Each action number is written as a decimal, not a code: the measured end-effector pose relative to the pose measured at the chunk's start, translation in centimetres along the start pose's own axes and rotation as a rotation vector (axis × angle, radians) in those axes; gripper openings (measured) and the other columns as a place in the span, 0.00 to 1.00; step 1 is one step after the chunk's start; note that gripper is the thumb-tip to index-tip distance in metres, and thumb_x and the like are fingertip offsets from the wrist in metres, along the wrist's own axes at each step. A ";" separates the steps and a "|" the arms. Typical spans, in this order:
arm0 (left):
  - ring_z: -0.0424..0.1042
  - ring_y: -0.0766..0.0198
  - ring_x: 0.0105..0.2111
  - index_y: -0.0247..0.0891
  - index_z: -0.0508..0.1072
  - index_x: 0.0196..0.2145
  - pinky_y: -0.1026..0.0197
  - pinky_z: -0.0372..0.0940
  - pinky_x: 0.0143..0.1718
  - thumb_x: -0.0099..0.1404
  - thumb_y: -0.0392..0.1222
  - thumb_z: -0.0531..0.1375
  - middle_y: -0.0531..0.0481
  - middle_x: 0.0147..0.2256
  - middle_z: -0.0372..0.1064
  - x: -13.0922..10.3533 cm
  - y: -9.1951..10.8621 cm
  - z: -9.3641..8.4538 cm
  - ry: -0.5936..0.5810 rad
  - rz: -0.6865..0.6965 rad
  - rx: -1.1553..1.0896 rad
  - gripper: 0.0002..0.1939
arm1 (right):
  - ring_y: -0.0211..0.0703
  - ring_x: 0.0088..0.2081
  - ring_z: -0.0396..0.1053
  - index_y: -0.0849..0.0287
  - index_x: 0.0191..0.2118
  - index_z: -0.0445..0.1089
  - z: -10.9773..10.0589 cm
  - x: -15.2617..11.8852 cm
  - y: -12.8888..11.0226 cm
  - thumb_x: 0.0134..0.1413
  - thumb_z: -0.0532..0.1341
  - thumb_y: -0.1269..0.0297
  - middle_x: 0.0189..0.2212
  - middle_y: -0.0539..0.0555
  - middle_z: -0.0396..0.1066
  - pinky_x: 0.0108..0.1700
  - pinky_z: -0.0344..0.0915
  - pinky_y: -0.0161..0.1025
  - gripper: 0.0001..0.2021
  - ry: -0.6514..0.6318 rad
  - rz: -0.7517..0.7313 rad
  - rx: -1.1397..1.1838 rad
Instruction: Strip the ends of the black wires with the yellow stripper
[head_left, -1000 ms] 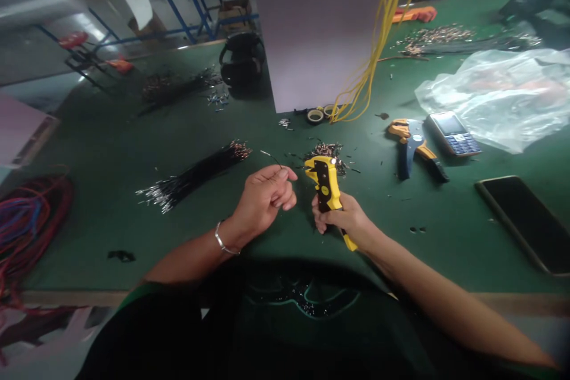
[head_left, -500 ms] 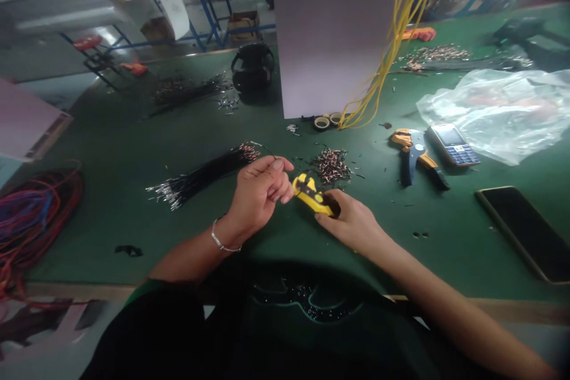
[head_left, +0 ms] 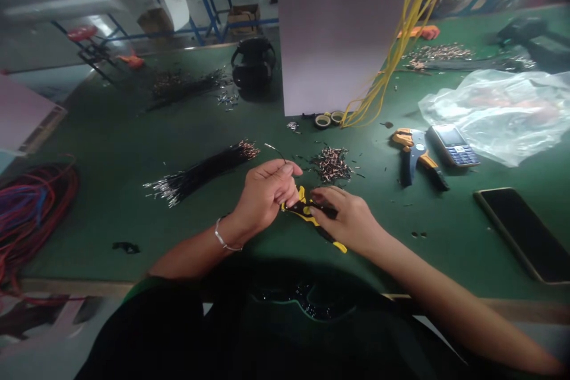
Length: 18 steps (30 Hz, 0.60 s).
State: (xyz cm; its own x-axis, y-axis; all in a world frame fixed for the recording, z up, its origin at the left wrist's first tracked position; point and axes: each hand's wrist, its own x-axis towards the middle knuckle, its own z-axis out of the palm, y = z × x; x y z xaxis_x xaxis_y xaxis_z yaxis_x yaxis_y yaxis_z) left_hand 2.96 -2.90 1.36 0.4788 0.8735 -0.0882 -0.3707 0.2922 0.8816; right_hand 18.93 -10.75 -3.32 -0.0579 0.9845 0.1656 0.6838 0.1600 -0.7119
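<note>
A thin black wire [head_left: 276, 150] with a pale tip sticks up from the pinched fingers of my left hand [head_left: 267, 190]. Right beside it, my right hand [head_left: 350, 217] is closed on a yellow and black hand tool [head_left: 307, 212], whose head touches or lies just under my left fingers. One yellow-tipped handle points down toward me. Left of my hands lies a bundle of black wires [head_left: 200, 171] with copper ends and silvery ends. Beyond the tool is a pile of short copper-and-black pieces [head_left: 332, 165].
To the right lie an orange and blue tool [head_left: 416, 154], a keypad phone [head_left: 455, 145], a smartphone [head_left: 525, 234] and a plastic bag [head_left: 499, 107]. Yellow wires [head_left: 401, 53] hang over a pale panel [head_left: 333, 35]. Red and blue cables [head_left: 35, 214] are coiled at left.
The yellow tool has turned and its handle now shows below my right hand. My left hand has shifted slightly right with the wire, which stands clear of the bundle.
</note>
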 end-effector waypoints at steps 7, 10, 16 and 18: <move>0.52 0.74 0.14 0.34 0.73 0.27 0.66 0.56 0.18 0.63 0.40 0.62 0.61 0.13 0.48 0.0 -0.7 0.0 -0.060 -0.043 0.043 0.09 | 0.37 0.30 0.69 0.59 0.38 0.75 -0.4 1.3 -0.9 0.55 0.56 0.68 0.31 0.53 0.74 0.34 0.65 0.36 0.10 -0.167 -0.005 0.424; 0.52 0.74 0.14 0.34 0.74 0.28 0.66 0.56 0.18 0.62 0.42 0.62 0.61 0.13 0.48 -0.1 -0.8 0.1 -0.077 -0.043 0.050 0.09 | 0.36 0.29 0.68 0.58 0.32 0.75 -0.3 1.4 -1.0 0.53 0.55 0.71 0.27 0.51 0.73 0.34 0.63 0.35 0.10 -0.157 -0.034 0.381; 0.52 0.74 0.14 0.34 0.75 0.29 0.66 0.57 0.17 0.63 0.41 0.62 0.61 0.13 0.48 -0.4 -1.2 0.2 -0.128 -0.061 0.030 0.08 | 0.34 0.23 0.61 0.58 0.24 0.69 0.5 1.1 -0.9 0.46 0.55 0.73 0.21 0.48 0.67 0.28 0.58 0.33 0.07 -0.078 -0.026 0.264; 0.52 0.74 0.14 0.33 0.75 0.30 0.65 0.57 0.18 0.64 0.41 0.61 0.61 0.13 0.48 -0.7 -1.3 0.2 -0.150 -0.084 0.030 0.08 | 0.33 0.22 0.59 0.58 0.22 0.65 0.8 1.0 -0.7 0.44 0.56 0.73 0.19 0.47 0.63 0.27 0.57 0.33 0.06 -0.021 -0.029 0.228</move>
State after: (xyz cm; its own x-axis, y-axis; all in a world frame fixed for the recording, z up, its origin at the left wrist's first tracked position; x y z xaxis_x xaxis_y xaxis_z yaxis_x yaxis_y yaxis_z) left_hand 3.30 -3.98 0.36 0.6214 0.7778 -0.0943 -0.3010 0.3481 0.8878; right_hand 17.79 -9.82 -3.17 -0.0919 0.9802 0.1756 0.4997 0.1979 -0.8433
